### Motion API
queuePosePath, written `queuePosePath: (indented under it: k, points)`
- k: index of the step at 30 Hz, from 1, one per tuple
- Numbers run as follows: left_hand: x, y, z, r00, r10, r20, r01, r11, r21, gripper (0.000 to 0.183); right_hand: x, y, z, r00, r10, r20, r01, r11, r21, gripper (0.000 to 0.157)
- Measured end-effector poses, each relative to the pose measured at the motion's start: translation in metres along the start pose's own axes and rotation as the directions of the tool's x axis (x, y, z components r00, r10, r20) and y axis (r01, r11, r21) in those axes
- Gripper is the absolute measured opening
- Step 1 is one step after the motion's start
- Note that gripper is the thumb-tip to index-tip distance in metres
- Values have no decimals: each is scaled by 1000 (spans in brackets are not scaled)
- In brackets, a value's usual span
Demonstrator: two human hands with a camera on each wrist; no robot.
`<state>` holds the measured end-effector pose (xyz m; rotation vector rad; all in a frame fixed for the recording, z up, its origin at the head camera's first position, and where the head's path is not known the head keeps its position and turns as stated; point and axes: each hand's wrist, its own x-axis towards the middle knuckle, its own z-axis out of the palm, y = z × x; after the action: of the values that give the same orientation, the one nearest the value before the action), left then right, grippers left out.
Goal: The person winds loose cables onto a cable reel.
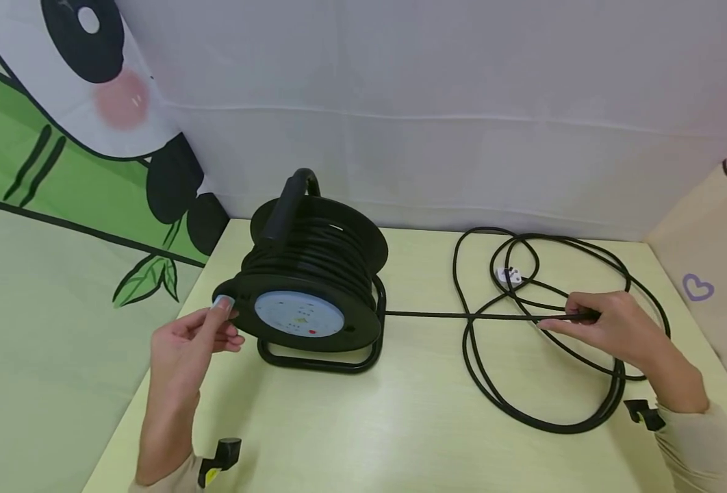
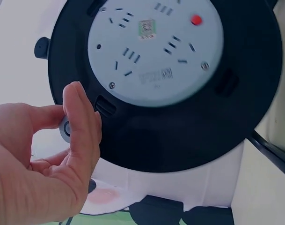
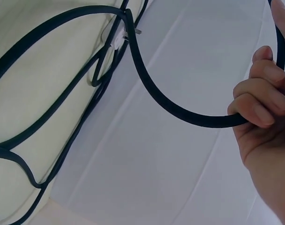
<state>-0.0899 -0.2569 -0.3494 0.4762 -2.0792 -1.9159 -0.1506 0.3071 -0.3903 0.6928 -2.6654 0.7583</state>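
One big black cable reel (image 1: pixel 333 301), left of the middle on a pale yellow counter (image 1: pixel 351 438), upright on a bent black stand (image 1: pixel 314 365). Many turns of black cable (image 1: pixel 314 253) round the drum, between a front plate (image 2: pixel 165 140) and a back plate (image 1: pixel 370 236). On the front, a pale blue round panel (image 1: pixel 277 315) with little plug slots (image 2: pixel 131 55) and a red button (image 2: pixel 196 20). On top, a thick black carry handle (image 1: pixel 286 209).

At the left edge of the front plate, the left hand (image 1: pixel 186 342), with a small round knob (image 2: pixel 65 130) pinched in its fingers. From the reel's right side, a straight stretch of cable across to the right hand (image 1: pixel 613 329), gripped there in curled fingers. Around and under that hand, big loose loops (image 1: pixel 551 427) of cable, some crossing over others. Among the loops, toward the back, a white plug (image 1: pixel 509 276).

On both arms, pale sleeves (image 1: pixel 702 445), with a small black gadget (image 1: pixel 647 415) near each wrist. Behind the counter, a light grey cloth (image 1: pixel 462 157) with soft creases. To the left, a cartoon face (image 1: pixel 107 103) with a pink cheek, next to green stripes and leaves (image 1: pixel 142 281). To the right, a little purple heart (image 1: pixel 698 287).
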Motion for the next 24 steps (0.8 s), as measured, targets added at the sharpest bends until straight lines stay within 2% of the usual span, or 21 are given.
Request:
queuePosePath:
  k: [8,12,15,24]
  points:
    - [-7,13,13,999,25,-39,-26,999,-45,29,4,7,7,998,50,24,-51,998,28,36]
    - [-12,20,20,997,70,-42,-73,995,-72,30,7,5,12,996,70,51,-74,995,73,36]
    - [-15,26,26,994,111,-16,-112,990,-84,31,11,-1,17,995,66,78,-74,992,102,35]
    - [-27,35,50,978,184,98,-181,983,-39,32,20,-18,35,989,-73,131,52,986,156,32]
